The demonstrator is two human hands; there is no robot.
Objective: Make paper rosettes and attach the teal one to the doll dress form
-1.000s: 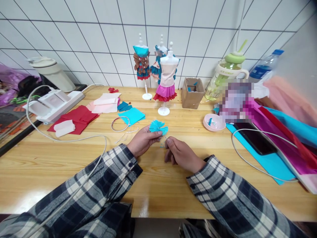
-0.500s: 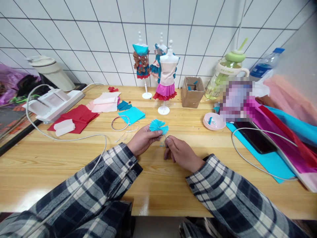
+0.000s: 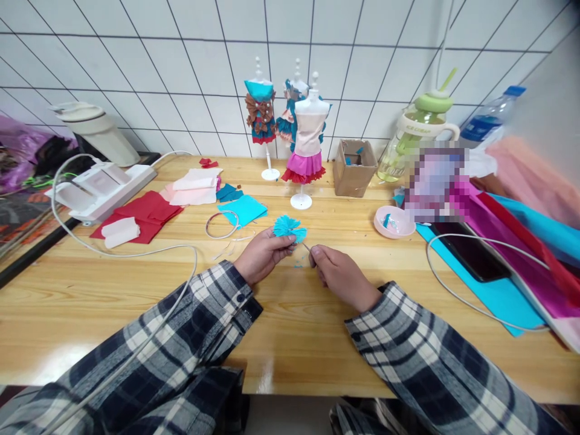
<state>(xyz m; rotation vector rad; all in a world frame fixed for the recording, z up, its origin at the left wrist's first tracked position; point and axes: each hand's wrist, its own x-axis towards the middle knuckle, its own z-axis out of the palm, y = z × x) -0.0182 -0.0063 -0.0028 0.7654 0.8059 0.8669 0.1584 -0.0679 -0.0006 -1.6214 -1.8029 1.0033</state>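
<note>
A piece of bright blue crepe paper (image 3: 290,228), its edge fringed and fanned out, sits pinched between the thumb and fingers of my left hand (image 3: 265,255). My right hand (image 3: 338,272) is closed on a thin pointed metal tool (image 3: 307,247), whose tip points toward the lower edge of the paper. Most of that tool is hidden in the fingers, so its kind does not show. Tiny blue scraps (image 3: 298,264) lie on the table just below and between the hands.
Dress-form stands (image 3: 310,130) in paper clothes are behind my hands, beside a small cardboard box (image 3: 354,170). Blue paper sheets (image 3: 244,209) and a ring (image 3: 222,225) lie to the left. A pink bowl (image 3: 393,229) and black phone (image 3: 473,257) are right; a white cable (image 3: 190,266) crosses my left sleeve.
My right hand has drawn slightly away to the right, and more of the thin tool shows. My left hand still holds the blue paper in nearly the same place.
</note>
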